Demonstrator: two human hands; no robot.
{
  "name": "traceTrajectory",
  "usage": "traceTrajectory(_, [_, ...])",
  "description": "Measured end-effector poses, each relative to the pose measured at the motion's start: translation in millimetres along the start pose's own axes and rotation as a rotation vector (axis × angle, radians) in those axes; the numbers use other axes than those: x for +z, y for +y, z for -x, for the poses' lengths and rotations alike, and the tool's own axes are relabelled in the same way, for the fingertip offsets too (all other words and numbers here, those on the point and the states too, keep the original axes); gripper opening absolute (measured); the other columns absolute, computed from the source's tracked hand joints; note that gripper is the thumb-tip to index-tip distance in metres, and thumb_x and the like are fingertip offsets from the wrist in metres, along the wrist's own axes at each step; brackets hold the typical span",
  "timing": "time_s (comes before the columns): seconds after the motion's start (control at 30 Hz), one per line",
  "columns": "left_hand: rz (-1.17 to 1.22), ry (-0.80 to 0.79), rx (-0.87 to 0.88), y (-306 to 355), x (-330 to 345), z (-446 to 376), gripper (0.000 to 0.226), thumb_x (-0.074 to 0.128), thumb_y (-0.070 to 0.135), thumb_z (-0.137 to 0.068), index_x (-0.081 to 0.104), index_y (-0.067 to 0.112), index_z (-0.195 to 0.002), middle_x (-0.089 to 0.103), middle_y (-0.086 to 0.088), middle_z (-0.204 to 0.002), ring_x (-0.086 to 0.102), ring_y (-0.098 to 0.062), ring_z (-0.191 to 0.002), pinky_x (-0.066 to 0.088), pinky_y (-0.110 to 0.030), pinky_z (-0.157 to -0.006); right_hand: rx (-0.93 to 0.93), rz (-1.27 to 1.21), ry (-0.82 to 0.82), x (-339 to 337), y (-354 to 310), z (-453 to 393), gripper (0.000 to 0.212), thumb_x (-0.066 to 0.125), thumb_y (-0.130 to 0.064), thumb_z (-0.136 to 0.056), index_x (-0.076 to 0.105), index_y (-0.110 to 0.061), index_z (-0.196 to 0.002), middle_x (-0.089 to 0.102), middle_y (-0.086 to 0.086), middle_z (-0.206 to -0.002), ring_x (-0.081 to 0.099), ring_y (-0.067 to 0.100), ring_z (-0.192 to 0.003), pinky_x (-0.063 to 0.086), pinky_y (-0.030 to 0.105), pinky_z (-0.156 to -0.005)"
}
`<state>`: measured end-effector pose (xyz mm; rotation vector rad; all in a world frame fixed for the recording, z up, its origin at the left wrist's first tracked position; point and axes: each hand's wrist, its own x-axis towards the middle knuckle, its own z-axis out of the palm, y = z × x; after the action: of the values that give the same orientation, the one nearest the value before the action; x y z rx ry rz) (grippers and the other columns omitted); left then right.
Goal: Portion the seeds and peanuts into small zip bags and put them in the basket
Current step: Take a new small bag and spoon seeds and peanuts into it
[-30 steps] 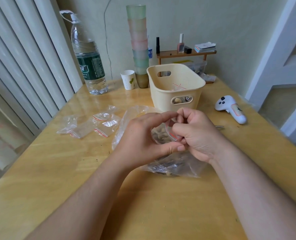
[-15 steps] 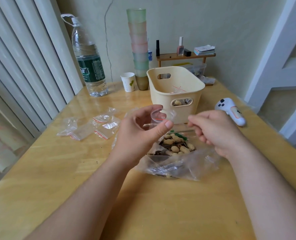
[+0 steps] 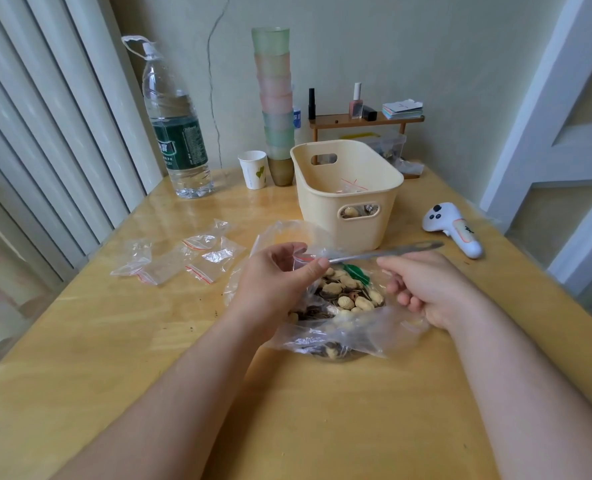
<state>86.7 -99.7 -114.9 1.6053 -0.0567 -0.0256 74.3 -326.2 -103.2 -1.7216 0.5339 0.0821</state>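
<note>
Tabletop [image 3: 149,341]: left hand [image 3: 273,289] pinches small zip bag [image 3: 303,259]; right hand [image 3: 422,289] grips spoon [image 3: 384,252] over peanuts [image 3: 351,299].

Green label on water bottle [image 3: 175,133] — print blurred, nothing legible

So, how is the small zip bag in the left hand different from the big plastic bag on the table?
The small zip bag is pinched in the left hand above the table; the big plastic bag lies on the table. The small zip bag looks empty; the big plastic bag holds peanuts and seeds. The small zip bag has a red strip at its mouth; the big plastic bag shows none. Both are clear plastic.
</note>
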Motion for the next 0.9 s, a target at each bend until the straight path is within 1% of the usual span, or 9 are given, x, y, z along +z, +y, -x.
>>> traceTrajectory(0.07, [0.031,-0.038,-0.047,0,0,0,0.042,0.089,0.024,-0.082,0.069,0.016,-0.118,0.062,0.003,-0.072,0.055,-0.005,-0.047,0.043,-0.021,-0.04,-0.043,-0.227,-0.051,2,-4,2,0.01,0.071,-0.021,-0.098,0.065,-0.016,-0.092,0.051,0.0,-0.062,0.038,0.009,-0.043,0.023,0.016,-0.035])
traceTrajectory(0.13, [0.057,-0.038,-0.055,-1,0,-3,0.043,0.089,0.024,-0.082,0.069,0.016,-0.12,0.062,0.007,-0.069,0.054,-0.007,-0.048,0.045,-0.023,-0.041,-0.172,-0.305,-0.067,11,-8,6,0.005,0.073,-0.021,-0.097,0.068,-0.019,-0.098,0.053,-0.004,-0.064,0.04,0.008,-0.048,0.028,0.018,-0.038])
traceTrajectory(0.23, [0.119,-0.018,-0.095,0,-1,-6,0.047,0.088,0.022,-0.083,0.068,0.013,-0.124,0.066,0.0,-0.078,0.057,-0.009,-0.05,0.048,-0.023,-0.044,-0.431,-0.084,0.019,38,-10,8,0.015,0.078,-0.032,-0.092,0.069,-0.032,-0.105,0.061,-0.011,-0.073,0.055,0.007,-0.061,0.045,0.025,-0.055])
traceTrajectory(0.33, [0.172,-0.029,-0.155,-1,-4,-9,0.055,0.091,0.027,-0.077,0.067,0.014,-0.124,0.072,-0.012,-0.097,0.068,-0.021,-0.057,0.05,-0.028,-0.048,-0.59,0.156,0.195,52,-15,4,0.016,0.077,-0.045,-0.087,0.066,-0.035,-0.092,0.061,-0.012,-0.072,0.061,0.011,-0.072,0.055,0.035,-0.069])
traceTrajectory(0.47, [0.22,-0.076,-0.169,0,-7,-9,0.064,0.09,0.029,-0.066,0.067,0.013,-0.123,0.069,-0.014,-0.097,0.066,-0.022,-0.057,0.051,-0.03,-0.049,-0.623,0.086,0.233,54,-18,-6,0.017,0.074,-0.047,-0.087,0.062,-0.037,-0.092,0.072,-0.022,-0.084,0.073,0.015,-0.074,0.063,0.046,-0.075])
traceTrajectory(0.6, [0.221,-0.137,-0.173,5,-5,-5,0.043,0.081,0.011,-0.087,0.064,0.005,-0.126,0.065,-0.012,-0.081,0.061,-0.013,-0.045,0.046,-0.022,-0.039,-0.616,0.047,0.177,60,-13,-14,0.017,0.074,-0.033,-0.093,0.057,-0.032,-0.09,0.074,-0.02,-0.081,0.071,0.011,-0.061,0.057,0.034,-0.063])
traceTrajectory(0.73, [0.223,-0.162,-0.162,6,-5,-3,0.039,0.077,0.007,-0.092,0.062,0.001,-0.128,0.065,-0.008,-0.073,0.06,-0.012,-0.043,0.048,-0.022,-0.04,-0.658,0.072,0.136,63,-15,-16,0.014,0.072,-0.03,-0.092,0.063,-0.04,-0.097,0.075,-0.012,-0.082,0.072,0.017,-0.071,0.062,0.045,-0.075])
traceTrajectory(0.8, [0.223,-0.165,-0.136,4,-8,-6,0.044,0.083,0.016,-0.088,0.066,0.005,-0.127,0.069,-0.013,-0.082,0.064,-0.022,-0.052,0.054,-0.029,-0.048,-0.686,0.093,0.155,58,-17,-14,0.014,0.071,-0.026,-0.093,0.065,-0.039,-0.094,0.075,-0.011,-0.086,0.073,0.015,-0.076,0.063,0.043,-0.079])
traceTrajectory(0.9, [0.238,-0.165,-0.109,5,-11,-9,0.057,0.092,0.031,-0.074,0.071,0.01,-0.124,0.069,-0.026,-0.097,0.066,-0.033,-0.067,0.059,-0.057,-0.078,-0.752,0.115,0.153,48,-17,-7,0.015,0.067,-0.025,-0.096,0.069,-0.039,-0.093,0.074,-0.017,-0.091,0.073,0.012,-0.078,0.062,0.035,-0.078])
